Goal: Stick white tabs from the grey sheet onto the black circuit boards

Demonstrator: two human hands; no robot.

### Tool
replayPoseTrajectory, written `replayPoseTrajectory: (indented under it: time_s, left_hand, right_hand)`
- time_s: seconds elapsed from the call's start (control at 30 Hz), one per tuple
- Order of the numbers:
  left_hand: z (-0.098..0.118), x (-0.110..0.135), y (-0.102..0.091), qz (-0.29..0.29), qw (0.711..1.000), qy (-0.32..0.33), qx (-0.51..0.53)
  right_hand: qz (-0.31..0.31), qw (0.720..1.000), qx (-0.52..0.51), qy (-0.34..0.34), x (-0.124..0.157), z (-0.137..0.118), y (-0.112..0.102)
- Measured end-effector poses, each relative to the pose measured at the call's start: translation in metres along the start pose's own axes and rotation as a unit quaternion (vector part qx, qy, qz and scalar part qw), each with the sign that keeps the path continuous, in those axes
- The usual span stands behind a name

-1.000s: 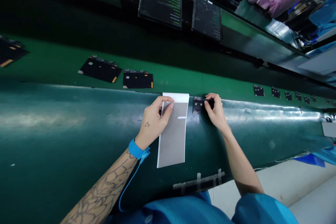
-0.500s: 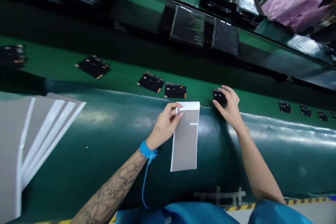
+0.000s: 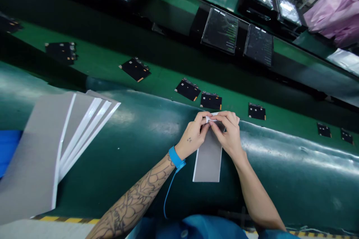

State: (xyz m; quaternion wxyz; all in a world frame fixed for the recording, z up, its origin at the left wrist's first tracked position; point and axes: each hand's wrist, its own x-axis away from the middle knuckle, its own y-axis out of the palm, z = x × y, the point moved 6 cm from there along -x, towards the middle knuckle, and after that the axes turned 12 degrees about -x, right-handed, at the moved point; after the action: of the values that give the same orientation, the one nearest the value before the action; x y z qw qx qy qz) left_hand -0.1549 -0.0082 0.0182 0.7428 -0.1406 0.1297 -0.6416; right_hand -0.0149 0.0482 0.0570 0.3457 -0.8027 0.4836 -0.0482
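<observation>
A grey strip with white edges (image 3: 208, 160) lies lengthwise on the green bench mat in front of me. My left hand (image 3: 195, 136) pinches the white far end of this strip between thumb and fingers. On the other side of that end, my right hand (image 3: 230, 130) is closed on it too, fingertips almost touching those of the left. The white part looks crumpled or lifted between them, and the fingers partly hide it. A blue wrist strap (image 3: 176, 157) with a cord is on my left wrist.
Black circuit boards (image 3: 211, 101) lie spaced along the green conveyor belt (image 3: 159, 82) beyond the mat. A fanned stack of larger grey sheets (image 3: 36, 149) is at left. Black flat panels (image 3: 220, 30) stand on the raised far line. A person's pink sleeve (image 3: 336, 11) shows top right.
My right hand has left a black circuit board on the belt and moved left to the strip's far end. The view has turned left, so the sheets show more fully.
</observation>
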Motion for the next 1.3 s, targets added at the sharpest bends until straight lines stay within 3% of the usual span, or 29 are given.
replayPoseTrajectory:
  time_s: [0.3, 0.43, 0.5, 0.6, 0.7, 0.8, 1.0, 1.17, 1.3]
  left_hand:
    - [-0.001, -0.001, 0.000, -0.005, 1.000, 0.012, -0.011]
    - [-0.003, -0.001, -0.002, -0.002, 1.000, -0.002, 0.008]
    - [-0.004, 0.001, -0.005, -0.002, 1.000, -0.020, 0.024]
    - [-0.006, 0.007, -0.012, -0.012, 0.999, -0.041, 0.024]
    - [-0.005, 0.011, -0.018, -0.027, 0.999, -0.037, 0.001]
    - [-0.005, 0.011, -0.019, -0.033, 0.999, -0.041, 0.007]
    - [-0.007, 0.008, -0.018, -0.029, 0.997, -0.062, 0.022]
    - [-0.002, 0.008, -0.022, -0.013, 1.000, -0.028, 0.003]
    - [-0.004, 0.009, -0.020, -0.026, 0.999, -0.040, 0.005]
  right_hand:
    - [-0.059, 0.998, 0.012, 0.009, -0.005, -0.003, 0.006]
    - [-0.055, 0.997, -0.048, 0.026, -0.007, -0.006, 0.004]
    - [-0.019, 0.993, -0.104, 0.044, -0.013, 0.004, -0.008]
    - [0.042, 0.988, -0.120, 0.085, -0.028, 0.043, -0.033]
    - [0.026, 0.991, -0.058, 0.115, -0.047, 0.087, -0.047]
    - [-0.009, 0.993, -0.010, 0.118, -0.061, 0.113, -0.046]
    - [-0.073, 0.990, 0.050, 0.110, -0.075, 0.117, -0.032]
    - [-0.071, 0.989, 0.051, 0.117, -0.075, 0.118, -0.037]
    - [-0.064, 0.989, 0.075, 0.114, -0.074, 0.121, -0.038]
